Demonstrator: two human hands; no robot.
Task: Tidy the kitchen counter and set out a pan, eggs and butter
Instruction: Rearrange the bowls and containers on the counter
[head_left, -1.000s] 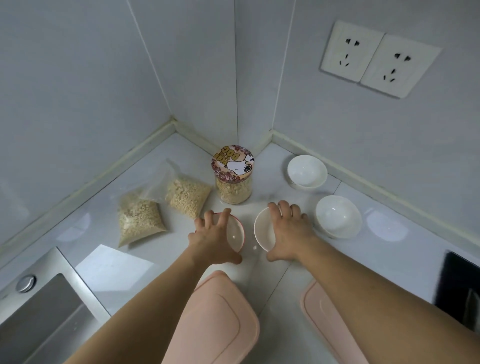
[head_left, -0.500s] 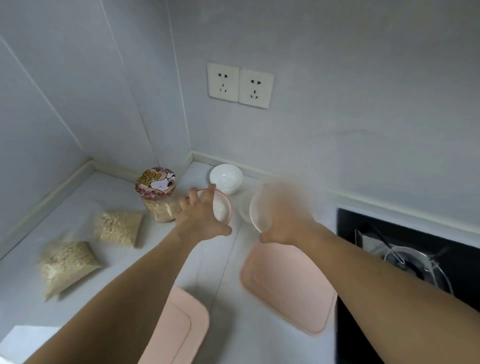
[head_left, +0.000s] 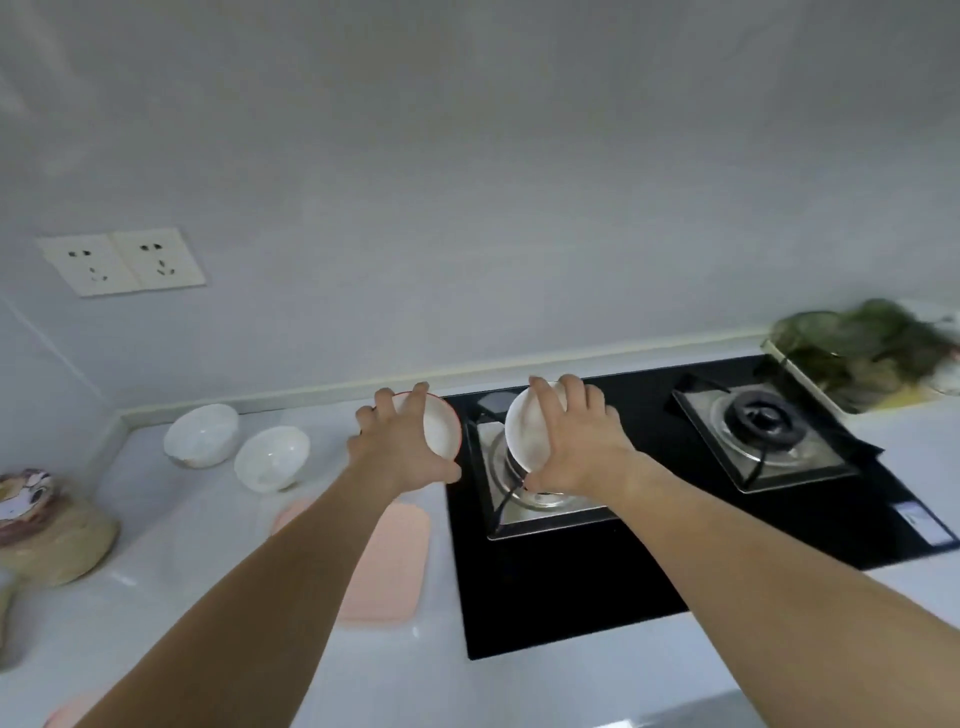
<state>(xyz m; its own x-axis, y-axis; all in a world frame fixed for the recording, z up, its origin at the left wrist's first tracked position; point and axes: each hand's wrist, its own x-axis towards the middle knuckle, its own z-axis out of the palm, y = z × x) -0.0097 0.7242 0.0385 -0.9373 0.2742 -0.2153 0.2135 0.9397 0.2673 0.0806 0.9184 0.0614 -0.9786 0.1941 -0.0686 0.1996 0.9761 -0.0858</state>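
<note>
My left hand (head_left: 400, 447) grips a small white bowl with a red rim (head_left: 442, 428), tilted on its side above the counter's edge by the stove. My right hand (head_left: 571, 441) grips a plain white bowl (head_left: 530, 434), also tilted, held in the air over the left burner (head_left: 540, 499) of the black gas hob (head_left: 571, 587). Two more white bowls (head_left: 201, 434) (head_left: 271, 457) stand on the white counter (head_left: 208, 561) near the back wall. No pan, eggs or butter show in this view.
A pink cutting board (head_left: 387, 566) lies on the counter left of the hob, another pink edge (head_left: 72, 714) at the bottom left. A lidded jar of grain (head_left: 36, 525) sits far left. The right burner (head_left: 763, 421) is bare. A tray of greens (head_left: 872, 353) stands far right. Wall sockets (head_left: 122, 260) hang upper left.
Both hands have lifted the two bowls off the counter corner and carried them to the right, over the hob. The view has swung right with them; the grain bags have left the frame.
</note>
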